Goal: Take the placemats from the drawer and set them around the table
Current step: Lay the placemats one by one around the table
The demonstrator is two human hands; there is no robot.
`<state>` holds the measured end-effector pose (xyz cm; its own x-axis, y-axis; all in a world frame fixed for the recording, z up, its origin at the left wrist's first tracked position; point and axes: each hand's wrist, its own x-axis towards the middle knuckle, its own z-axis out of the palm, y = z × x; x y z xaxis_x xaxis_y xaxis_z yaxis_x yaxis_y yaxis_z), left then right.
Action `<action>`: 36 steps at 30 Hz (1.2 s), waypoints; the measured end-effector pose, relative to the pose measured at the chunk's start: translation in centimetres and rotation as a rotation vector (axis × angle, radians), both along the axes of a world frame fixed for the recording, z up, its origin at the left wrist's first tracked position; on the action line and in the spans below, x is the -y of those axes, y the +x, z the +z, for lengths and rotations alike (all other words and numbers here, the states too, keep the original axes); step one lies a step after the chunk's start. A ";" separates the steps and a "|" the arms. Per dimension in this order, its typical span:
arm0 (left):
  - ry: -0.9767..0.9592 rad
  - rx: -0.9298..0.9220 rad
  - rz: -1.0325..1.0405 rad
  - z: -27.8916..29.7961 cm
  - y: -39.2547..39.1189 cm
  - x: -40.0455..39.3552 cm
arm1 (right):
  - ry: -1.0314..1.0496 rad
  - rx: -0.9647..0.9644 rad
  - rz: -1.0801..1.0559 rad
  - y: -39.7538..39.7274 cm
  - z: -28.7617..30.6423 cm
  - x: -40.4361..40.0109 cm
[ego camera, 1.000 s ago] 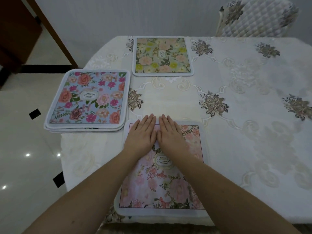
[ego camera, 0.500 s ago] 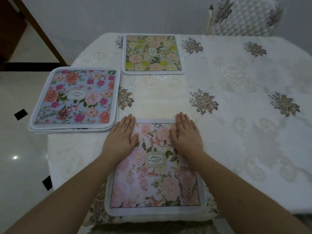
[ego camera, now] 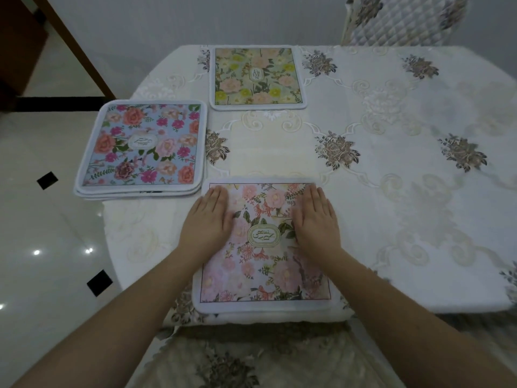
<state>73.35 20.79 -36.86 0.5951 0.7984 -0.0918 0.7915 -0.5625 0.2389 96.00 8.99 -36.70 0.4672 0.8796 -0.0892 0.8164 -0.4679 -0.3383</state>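
The pink floral placemat (ego camera: 263, 245) is laid flat at the near edge of the table (ego camera: 419, 219), its nearest border level with the table's rim and its sides squared to that rim. It is nearly square, so no long axis can be made out; the lettering in its central oval is read sideways, top to the right. It is pressed down by both hands: the left hand (ego camera: 208, 222) is spread flat over its left border and the right hand (ego camera: 314, 219) over its right part, fingers straight and pointed away from the person. Nothing is gripped by either hand; palms only are rested on the mat.

A stack of placemats (ego camera: 141, 147), topped by a blue floral one, is set at the left edge of the table, just beyond and left of the left hand, and apart from the pink mat. That stack is judged to be the source of the next mat, and the left hand is the nearer one. A green floral placemat (ego camera: 257, 77) is already laid at the far side, opposite the pink one. A quilted chair (ego camera: 402, 21) is seen beyond the table.
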 end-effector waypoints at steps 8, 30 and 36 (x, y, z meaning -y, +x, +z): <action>-0.063 0.082 -0.033 -1.3 1.2 8.4 | 0.011 0.037 0.148 -9.7 -0.4 3.2; -0.018 -0.038 -0.068 -2.8 -8.2 10.4 | -0.120 0.079 0.195 -3.3 -2.2 11.3; -0.012 -0.065 -0.133 -3.1 -9.5 9.3 | -0.178 0.083 0.174 -0.4 -1.6 12.8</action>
<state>63.82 11.50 -39.92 0.6883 0.7112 -0.1427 0.7240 -0.6612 0.1969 95.63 -3.84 -38.30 0.3222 0.9213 -0.2177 0.9116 -0.3640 -0.1912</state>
